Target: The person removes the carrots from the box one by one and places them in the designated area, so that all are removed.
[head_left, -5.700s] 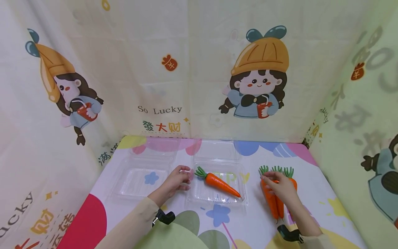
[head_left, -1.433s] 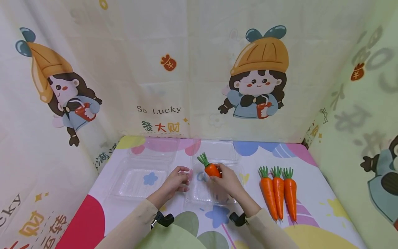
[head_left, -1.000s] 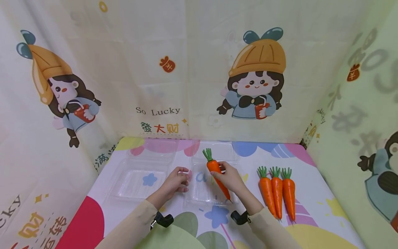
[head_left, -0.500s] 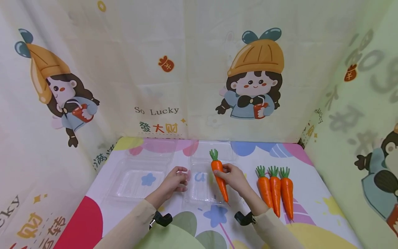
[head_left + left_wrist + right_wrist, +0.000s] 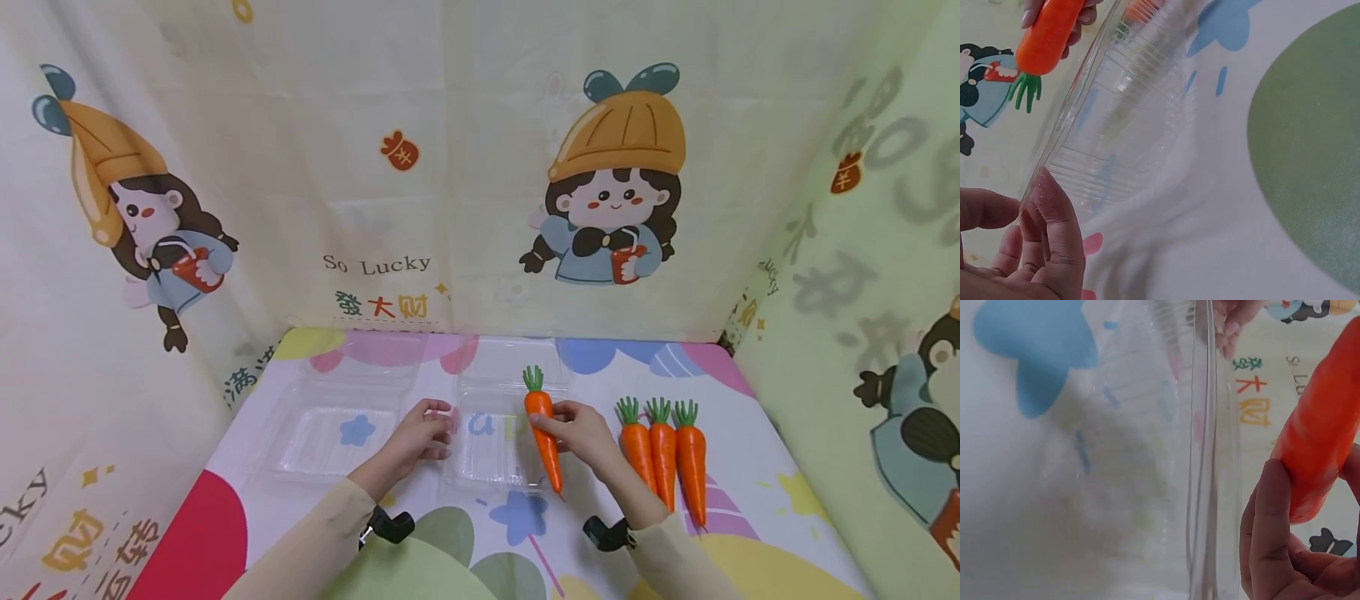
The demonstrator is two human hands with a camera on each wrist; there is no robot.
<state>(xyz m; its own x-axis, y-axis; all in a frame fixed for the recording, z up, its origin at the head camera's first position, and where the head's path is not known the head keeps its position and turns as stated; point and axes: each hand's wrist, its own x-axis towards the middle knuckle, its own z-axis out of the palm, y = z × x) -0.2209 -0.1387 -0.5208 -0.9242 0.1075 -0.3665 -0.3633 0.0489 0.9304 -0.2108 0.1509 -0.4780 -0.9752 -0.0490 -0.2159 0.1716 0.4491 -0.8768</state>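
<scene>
My right hand (image 5: 588, 435) grips an orange carrot (image 5: 548, 450) with green stem stubs, holding it raised over the right side of a clear plastic box (image 5: 487, 471). Stems point toward the back and the tip toward me. In the right wrist view, thumb and fingers (image 5: 1272, 519) close around the carrot (image 5: 1319, 431). My left hand (image 5: 420, 433) is at the box's left edge. The left wrist view shows its thumb and forefinger (image 5: 1050, 200) pinching the rim of the box (image 5: 1116, 125). Three more carrots (image 5: 663, 454) lie side by side on the right of the table.
A second clear box (image 5: 300, 458) stands left of my left hand, its lid laid back. The right box's lid (image 5: 510, 358) also lies open behind it. A patterned cloth covers the table (image 5: 592, 533); printed curtains (image 5: 480, 167) enclose the back and sides.
The carrot that lay in the right box has been picked up by my right hand, turned more lengthwise and shifted right. My right hand came from the three carrots; the left stays put.
</scene>
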